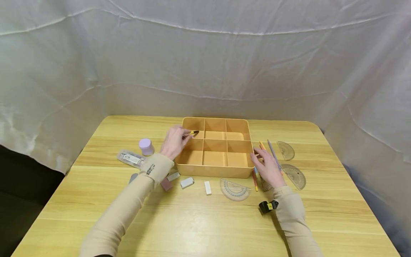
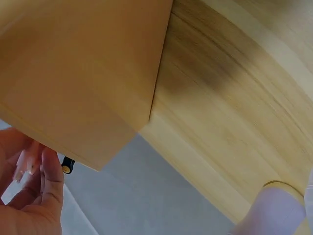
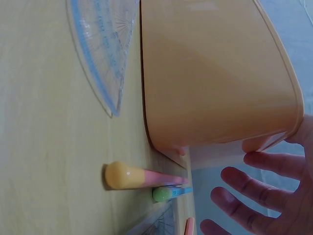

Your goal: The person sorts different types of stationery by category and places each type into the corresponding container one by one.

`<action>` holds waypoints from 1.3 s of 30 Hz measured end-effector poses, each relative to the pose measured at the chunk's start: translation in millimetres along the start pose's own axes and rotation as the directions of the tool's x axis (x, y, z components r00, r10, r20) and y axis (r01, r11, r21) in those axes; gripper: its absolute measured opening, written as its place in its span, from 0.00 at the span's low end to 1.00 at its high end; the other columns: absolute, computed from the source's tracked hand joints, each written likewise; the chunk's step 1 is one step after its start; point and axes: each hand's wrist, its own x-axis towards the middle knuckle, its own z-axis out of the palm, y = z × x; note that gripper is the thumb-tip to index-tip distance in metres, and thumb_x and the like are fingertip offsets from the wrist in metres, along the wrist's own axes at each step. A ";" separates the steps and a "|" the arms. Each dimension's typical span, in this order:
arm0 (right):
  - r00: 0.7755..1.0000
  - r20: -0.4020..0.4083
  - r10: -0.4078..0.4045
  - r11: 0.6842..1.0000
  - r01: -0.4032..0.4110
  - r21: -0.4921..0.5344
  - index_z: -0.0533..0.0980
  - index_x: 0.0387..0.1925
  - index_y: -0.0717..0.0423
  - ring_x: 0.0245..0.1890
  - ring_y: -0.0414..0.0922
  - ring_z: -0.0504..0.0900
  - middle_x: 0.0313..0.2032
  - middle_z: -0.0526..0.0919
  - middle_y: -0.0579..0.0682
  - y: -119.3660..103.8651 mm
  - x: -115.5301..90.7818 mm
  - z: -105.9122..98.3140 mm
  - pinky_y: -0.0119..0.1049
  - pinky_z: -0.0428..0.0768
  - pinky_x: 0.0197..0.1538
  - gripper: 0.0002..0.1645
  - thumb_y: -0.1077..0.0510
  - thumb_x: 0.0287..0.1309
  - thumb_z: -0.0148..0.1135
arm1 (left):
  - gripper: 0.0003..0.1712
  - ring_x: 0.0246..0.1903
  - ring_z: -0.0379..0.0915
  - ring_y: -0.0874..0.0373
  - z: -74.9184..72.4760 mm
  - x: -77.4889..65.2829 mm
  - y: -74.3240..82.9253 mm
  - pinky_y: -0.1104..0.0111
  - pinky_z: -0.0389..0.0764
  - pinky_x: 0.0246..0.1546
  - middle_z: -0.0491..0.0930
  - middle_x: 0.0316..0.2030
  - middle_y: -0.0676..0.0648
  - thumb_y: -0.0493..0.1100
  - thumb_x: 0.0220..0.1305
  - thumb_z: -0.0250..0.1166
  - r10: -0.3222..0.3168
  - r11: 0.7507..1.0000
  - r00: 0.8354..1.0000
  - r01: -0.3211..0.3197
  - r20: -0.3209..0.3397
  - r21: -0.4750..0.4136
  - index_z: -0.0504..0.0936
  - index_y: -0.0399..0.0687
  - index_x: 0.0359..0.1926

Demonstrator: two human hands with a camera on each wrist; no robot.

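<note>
An orange organizer box (image 1: 216, 171) with several compartments stands at the middle of the table. My left hand (image 1: 174, 141) is over its left rim and pinches a slim yellow-and-black item (image 1: 194, 132), whose dark end points into the back left compartment. In the left wrist view, the black end (image 2: 68, 165) shows beyond my fingers; most of the item is hidden, and I cannot tell its kind. My right hand (image 1: 267, 167) holds the box's right rim near the front corner between thumb and index finger, the other fingers spread. Pencils (image 3: 142, 176) lie below it.
Left of the box are a lilac-lidded jar (image 1: 146, 146), a clear case (image 1: 130, 158) and a pink eraser (image 1: 166, 184). White erasers (image 1: 187, 182) and a clear protractor (image 1: 235, 190) lie in front. More protractors (image 1: 294, 176) lie right; a small black object (image 1: 268, 206) sits by my right wrist.
</note>
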 end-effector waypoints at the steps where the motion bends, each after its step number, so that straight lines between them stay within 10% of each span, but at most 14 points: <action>1: 1.000 -0.003 -0.001 1.000 0.001 0.000 0.67 0.62 0.72 0.51 0.61 0.74 0.54 0.74 0.70 0.3 -0.4 -0.8 0.61 0.74 0.54 0.29 0.52 0.71 0.49 | 0.12 0.35 0.79 0.49 0.7 -0.1 1.0 0.62 0.84 0.38 0.84 0.36 0.37 0.35 0.57 0.68 0.003 1.000 1.000 -0.003 0.012 -0.005 0.86 0.32 0.42; 11: 0.993 -0.103 -0.060 0.997 0.055 -0.050 0.72 0.59 0.68 0.50 0.61 0.74 0.49 0.77 0.66 11.6 -5.0 -10.7 0.62 0.74 0.51 0.28 0.50 0.69 0.52 | 0.44 0.53 0.58 0.39 2.5 -25.5 16.6 0.49 0.69 0.53 0.63 0.60 0.32 0.57 0.56 0.68 -0.128 0.990 0.990 0.131 -0.053 0.058 0.67 0.34 0.65; 19: 0.985 -0.154 -0.075 0.997 0.074 -0.010 0.73 0.57 0.69 0.45 0.60 0.76 0.52 0.76 0.69 22.7 -9.0 -41.6 0.63 0.77 0.46 0.24 0.53 0.72 0.48 | 0.62 0.68 0.42 0.36 7.8 -60.2 20.3 0.44 0.49 0.68 0.44 0.72 0.31 0.74 0.58 0.51 -0.358 0.928 0.930 0.364 0.085 -0.078 0.42 0.32 0.74; 28: 0.998 0.051 0.039 0.999 -0.038 -0.027 0.67 0.63 0.70 0.50 0.64 0.73 0.55 0.73 0.72 34.8 -1.1 -81.8 0.65 0.73 0.50 0.30 0.51 0.72 0.47 | 0.60 0.71 0.33 0.44 16.4 -66.4 26.5 0.47 0.42 0.70 0.38 0.74 0.34 0.77 0.62 0.38 -0.396 0.909 0.899 0.413 0.188 -0.063 0.40 0.31 0.74; 39: 0.937 0.336 0.096 0.970 -0.013 -0.242 0.74 0.51 0.74 0.39 0.58 0.79 0.40 0.81 0.67 50.6 17.8 -107.0 0.54 0.81 0.39 0.23 0.57 0.66 0.56 | 0.62 0.72 0.28 0.48 22.8 -65.6 29.4 0.48 0.39 0.71 0.30 0.74 0.38 0.77 0.61 0.41 -0.390 0.913 0.901 0.405 0.191 -0.044 0.36 0.32 0.74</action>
